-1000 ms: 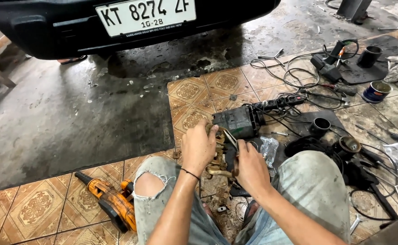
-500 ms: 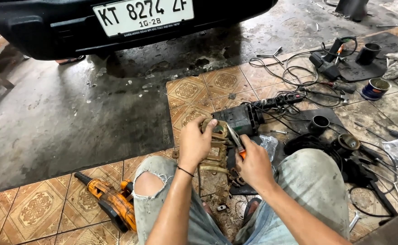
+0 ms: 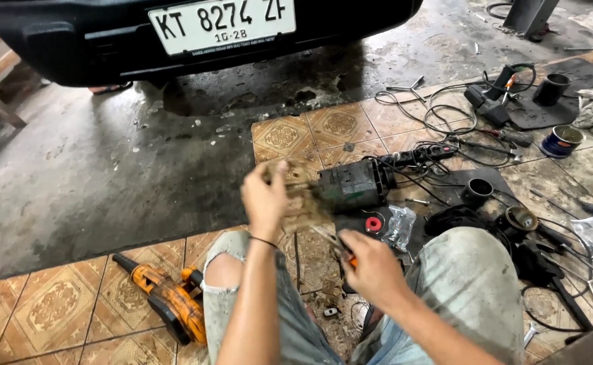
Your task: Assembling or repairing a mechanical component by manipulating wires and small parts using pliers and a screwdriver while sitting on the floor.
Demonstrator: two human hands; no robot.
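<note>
On patterned floor tiles [image 3: 340, 125] — left hand [image 3: 264, 196] grips a blurred part [image 3: 296, 196], right hand [image 3: 371, 267] a screwdriver [image 3: 337, 245].

We sit on the patterned brown floor tiles [image 3: 340, 125], knees apart. Between our knees and just ahead, the left hand [image 3: 266, 199] grips the front end of the dark green metal power-tool body [image 3: 350, 184]; the right hand [image 3: 372, 269] lies nearer us, to its right, closed on a thin orange-handled tool [image 3: 337, 245]. The orange-and-black cordless blower [image 3: 168, 304] lies on the tiles left of the left knee. The black multi-socket power strip [image 3: 415, 155] lies behind the tool body. The blue round tin [image 3: 561, 140] stands far right. The dark car bumper [image 3: 195, 40] lies beyond, over the wet grey concrete floor [image 3: 107, 169].
</note>
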